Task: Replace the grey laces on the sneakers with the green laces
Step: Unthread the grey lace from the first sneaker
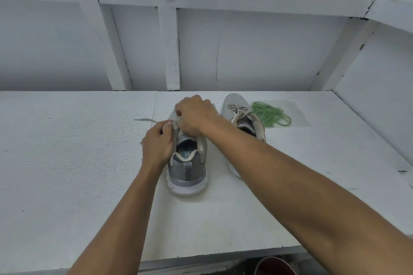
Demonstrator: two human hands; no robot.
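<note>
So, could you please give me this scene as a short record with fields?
surface: white table
near sneaker: grey, heel toward the camera, being worked on
grey lace: one end trails left across the table
left hand: pinches the grey lace beside the near sneaker
right hand: curled on the grey lace over the near sneaker's eyelets
far sneaker: to the right, still laced in grey
green laces: loose pile on a clear bag, right of the far sneaker, untouched
</note>
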